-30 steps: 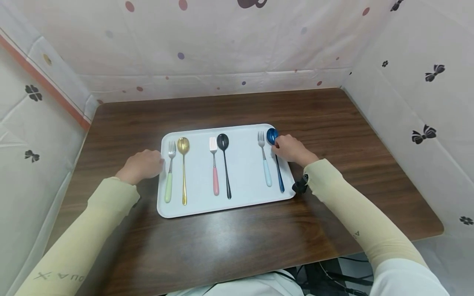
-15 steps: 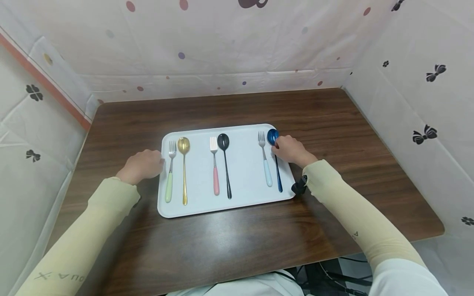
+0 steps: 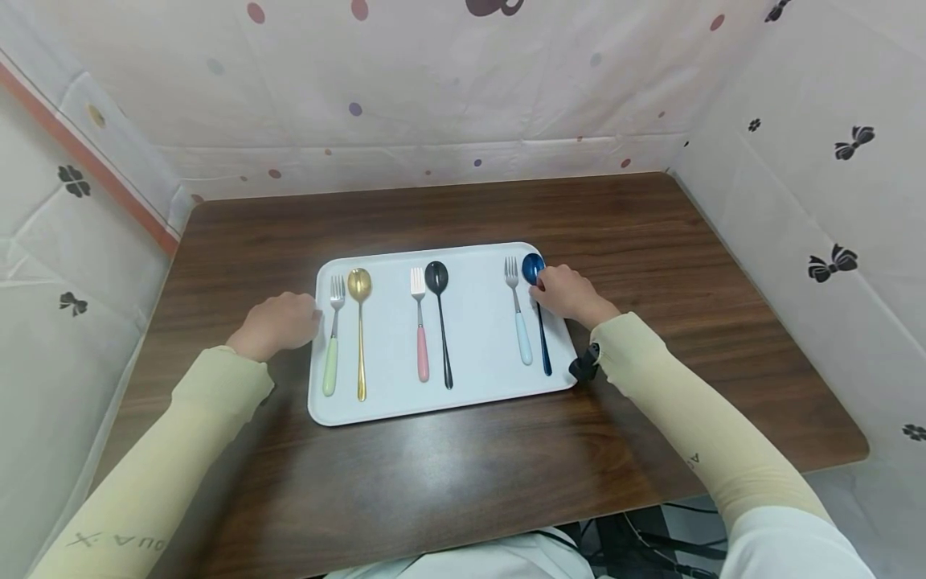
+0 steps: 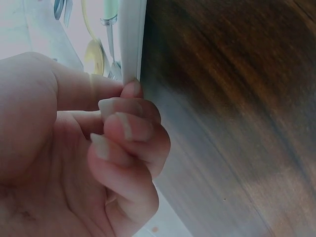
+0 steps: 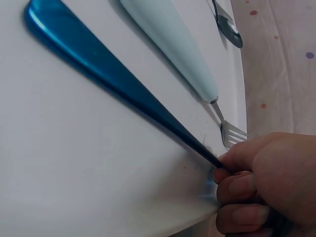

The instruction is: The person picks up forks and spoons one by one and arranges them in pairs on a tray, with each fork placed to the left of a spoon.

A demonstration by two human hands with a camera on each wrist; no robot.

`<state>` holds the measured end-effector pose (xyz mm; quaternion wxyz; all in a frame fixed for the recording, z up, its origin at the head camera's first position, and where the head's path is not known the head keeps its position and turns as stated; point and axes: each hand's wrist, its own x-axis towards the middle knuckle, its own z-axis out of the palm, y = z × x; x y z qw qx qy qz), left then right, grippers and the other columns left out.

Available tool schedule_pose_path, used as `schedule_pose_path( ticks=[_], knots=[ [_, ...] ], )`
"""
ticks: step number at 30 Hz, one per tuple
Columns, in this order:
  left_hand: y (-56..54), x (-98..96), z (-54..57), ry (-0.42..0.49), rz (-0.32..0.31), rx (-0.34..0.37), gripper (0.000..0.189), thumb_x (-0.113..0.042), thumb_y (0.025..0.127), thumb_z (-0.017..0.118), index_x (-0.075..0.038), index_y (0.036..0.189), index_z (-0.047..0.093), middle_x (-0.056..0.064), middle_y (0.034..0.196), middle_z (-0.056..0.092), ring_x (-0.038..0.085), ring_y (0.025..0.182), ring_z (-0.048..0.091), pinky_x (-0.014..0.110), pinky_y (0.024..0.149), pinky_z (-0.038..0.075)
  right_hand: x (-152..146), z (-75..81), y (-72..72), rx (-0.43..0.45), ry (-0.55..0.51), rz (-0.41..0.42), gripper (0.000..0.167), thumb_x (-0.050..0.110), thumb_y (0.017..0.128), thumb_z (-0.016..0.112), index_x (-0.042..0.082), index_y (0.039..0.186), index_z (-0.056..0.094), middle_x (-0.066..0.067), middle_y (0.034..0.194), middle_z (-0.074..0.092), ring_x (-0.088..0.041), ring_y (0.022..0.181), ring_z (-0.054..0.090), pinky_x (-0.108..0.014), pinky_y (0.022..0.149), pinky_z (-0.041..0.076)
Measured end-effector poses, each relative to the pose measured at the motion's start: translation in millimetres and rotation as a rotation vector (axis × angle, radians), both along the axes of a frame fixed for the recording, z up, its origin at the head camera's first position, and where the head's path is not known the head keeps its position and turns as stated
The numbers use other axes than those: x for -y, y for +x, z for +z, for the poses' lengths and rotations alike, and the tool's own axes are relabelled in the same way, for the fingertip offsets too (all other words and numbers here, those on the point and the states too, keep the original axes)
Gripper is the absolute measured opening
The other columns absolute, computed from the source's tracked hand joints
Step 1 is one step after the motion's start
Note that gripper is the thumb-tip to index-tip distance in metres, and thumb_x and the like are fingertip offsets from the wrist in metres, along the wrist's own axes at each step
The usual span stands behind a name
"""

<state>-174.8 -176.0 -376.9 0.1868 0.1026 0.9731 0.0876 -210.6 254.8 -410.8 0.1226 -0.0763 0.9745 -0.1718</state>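
Observation:
At the right end of a white tray (image 3: pixel 477 346), my right hand (image 3: pixel 571 291) pinches a blue spoon (image 3: pixel 544 346) at the neck, just below its bowl. The right wrist view shows the spoon's handle (image 5: pixel 103 64) lying over the tray. My left hand (image 3: pixel 280 326) is at the tray's left edge; in the left wrist view its thumb and curled index finger pinch the rim (image 4: pixel 132 44). A fork with a light blue handle (image 3: pixel 522 338) lies just left of the blue spoon.
Left on the tray lie a green-handled fork (image 3: pixel 329 366) and a gold spoon (image 3: pixel 360 346). A pink-handled fork (image 3: pixel 422 354) and a black spoon (image 3: pixel 444 346) lie mid-tray. The wooden table (image 3: pixel 434 482) meets patterned white cloth walls (image 3: pixel 434 88).
The handle end of the blue spoon has shifted slightly left, and its bowl has moved a touch. My left hand and the tray stay in place.

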Motion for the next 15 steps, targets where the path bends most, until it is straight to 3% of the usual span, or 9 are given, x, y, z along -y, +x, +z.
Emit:
schedule_pose_path(
  ticks=[8,15],
  knots=[
    [-0.8,1.0,5.3,0.004,-0.016,-0.03,0.033,-0.019,0.103,0.042,0.008,0.104,0.061,0.012,0.073,0.05,0.028,0.067,0.051,0.041,0.059,0.042,-1.3,3.0,-1.4,0.004,-0.023,-0.012,0.024,0.02,0.104,0.055,-0.001,0.1,0.065,-0.012,0.079,0.059,-0.025,0.071,0.058,-0.033,0.063,0.047],
    [-2.7,0.9,8.7,-0.01,-0.016,-0.11,0.034,-0.021,0.104,0.043,0.009,0.109,0.058,0.013,0.074,0.053,0.029,0.067,0.053,0.04,0.058,0.042,-3.9,10.2,-3.0,-0.115,-0.036,-0.042,0.025,0.022,0.104,0.056,-0.001,0.105,0.063,-0.013,0.082,0.06,-0.026,0.071,0.057,-0.034,0.063,0.046]
  ],
)
